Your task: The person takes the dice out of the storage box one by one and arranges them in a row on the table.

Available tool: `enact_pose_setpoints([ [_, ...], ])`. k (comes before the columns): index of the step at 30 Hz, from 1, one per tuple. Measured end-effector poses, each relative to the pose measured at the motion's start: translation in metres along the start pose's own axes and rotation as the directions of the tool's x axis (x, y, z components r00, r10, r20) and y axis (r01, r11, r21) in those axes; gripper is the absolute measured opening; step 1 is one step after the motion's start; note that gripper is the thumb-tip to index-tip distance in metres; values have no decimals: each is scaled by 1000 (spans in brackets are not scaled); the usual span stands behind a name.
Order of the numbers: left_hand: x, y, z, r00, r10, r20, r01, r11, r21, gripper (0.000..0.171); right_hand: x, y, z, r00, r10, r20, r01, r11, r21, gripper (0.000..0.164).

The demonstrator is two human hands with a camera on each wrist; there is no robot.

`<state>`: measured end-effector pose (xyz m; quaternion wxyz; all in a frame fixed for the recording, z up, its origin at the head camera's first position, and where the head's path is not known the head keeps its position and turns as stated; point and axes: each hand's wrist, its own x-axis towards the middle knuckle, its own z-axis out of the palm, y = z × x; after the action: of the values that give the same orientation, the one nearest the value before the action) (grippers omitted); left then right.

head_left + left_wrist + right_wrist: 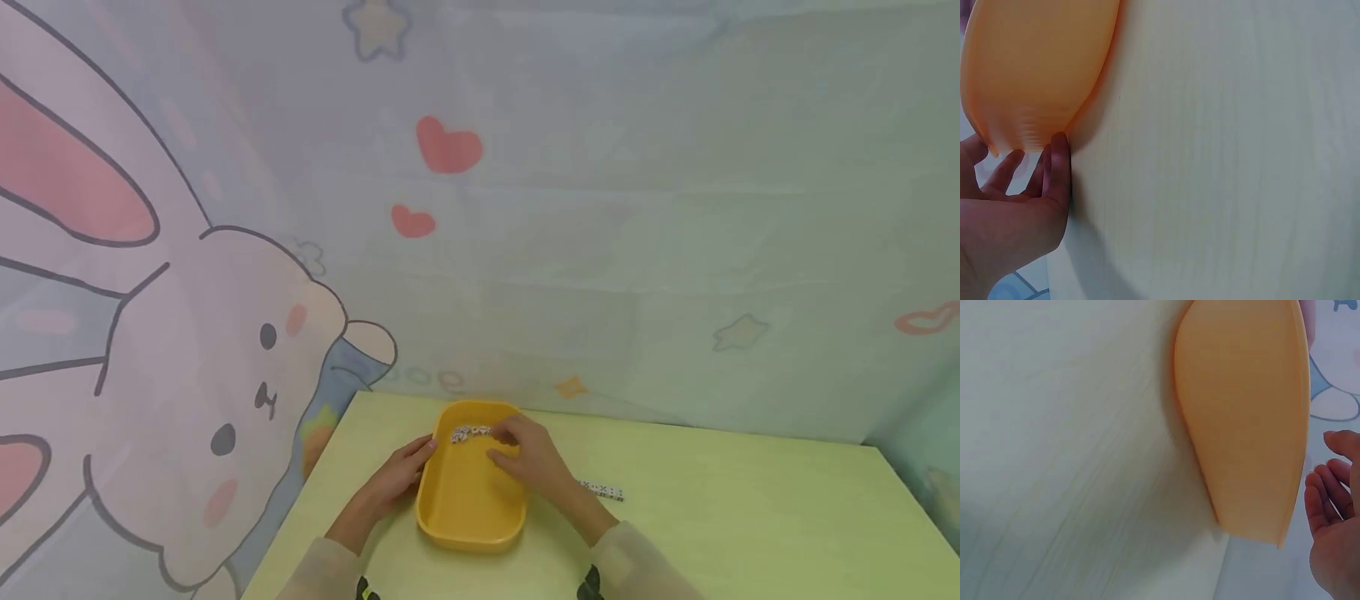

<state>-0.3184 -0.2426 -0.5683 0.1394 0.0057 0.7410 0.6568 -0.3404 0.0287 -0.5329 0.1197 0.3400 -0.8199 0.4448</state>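
Note:
A deep yellow tray [471, 500] lies lengthwise in front of me. At its far end a row of small white dice [471, 432] with dark dots lies inside. My left hand [401, 471] holds the tray's left side, thumb at the rim and fingertips against the outer wall, as the left wrist view also shows. Over the tray's right rim reaches my right hand [536, 454], its fingertips near the right end of the dice. In the right wrist view its fingers [1329, 494] are loosely bent, the thumb apart from them, with nothing visible between.
Another row of white dice [602, 490] lies on the light yellow-green table [750, 508], right of the tray and partly behind my right forearm. A cloth backdrop [600, 208] printed with a rabbit, hearts and stars hangs right behind the table's far edge.

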Motion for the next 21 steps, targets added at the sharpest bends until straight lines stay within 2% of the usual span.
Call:
enact_pose_setpoints([
  [5,1,1,0,1000,-4,12,4,1000,-13,72,16,-4,14,1000,-20,18,20,999,-41,21],
  [10,1,4,-1,999,14,29,-14,1000,-10,74,34,-4,25,999,36,38,-34,998,-55,25],
  [13,1,5,-2,999,14,31,-14,1000,-7,73,43,-1,32,998,41,46,-36,994,-103,30],
  [17,2,3,-1,999,10,32,-9,999,-30,68,48,1,44,996,36,79,-23,987,-160,37],
  [21,4,1,1,999,11,42,-9,999,-43,65,47,5,53,992,57,116,-38,986,-162,42],
])
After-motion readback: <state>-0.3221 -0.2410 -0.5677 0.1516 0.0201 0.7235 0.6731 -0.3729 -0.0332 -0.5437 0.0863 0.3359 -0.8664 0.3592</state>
